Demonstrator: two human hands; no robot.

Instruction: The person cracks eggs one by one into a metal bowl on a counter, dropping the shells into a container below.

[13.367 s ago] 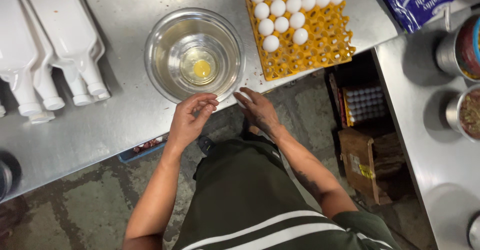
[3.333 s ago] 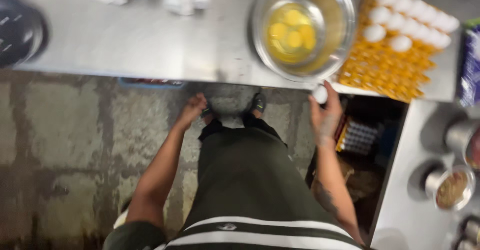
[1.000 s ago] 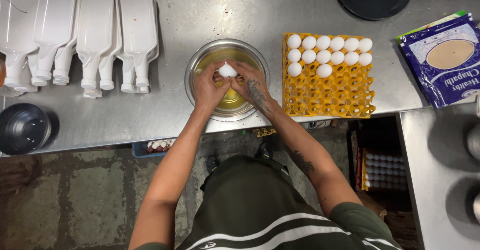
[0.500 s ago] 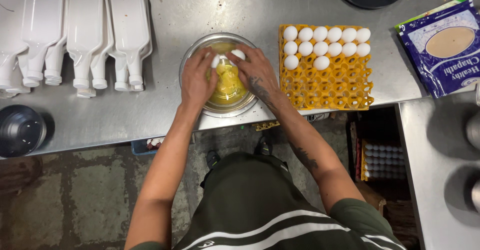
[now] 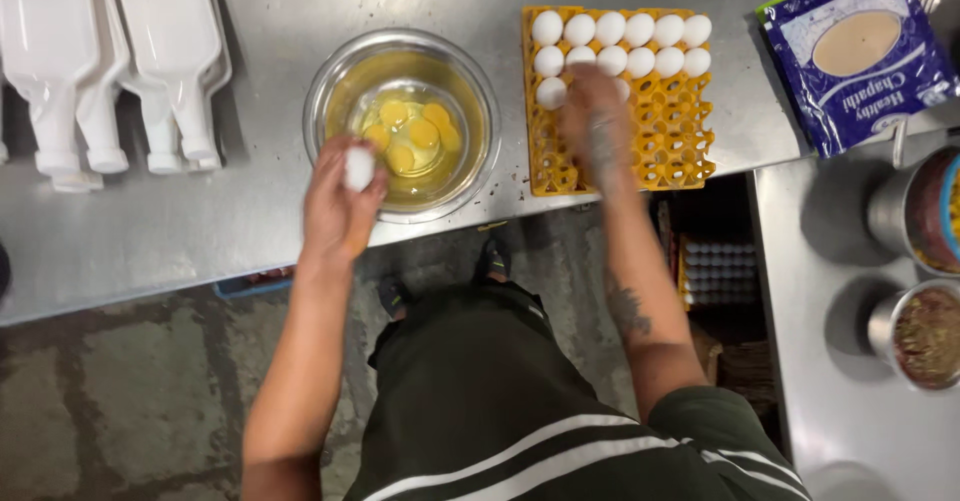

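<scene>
We look straight down from our head, fairly near, onto both hands at the steel counter edge.

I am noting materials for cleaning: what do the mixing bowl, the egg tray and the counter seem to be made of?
The bowl looks like clear glass: the yolks show through its wall. The egg tray seems to be moulded yellow plastic, glossy and evenly cupped. The counter appears to be brushed stainless steel, grey with dull reflections.

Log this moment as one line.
left hand: holds eggshell at bowl rim | right hand: blurred, over egg tray | bowl: several yolks
</scene>
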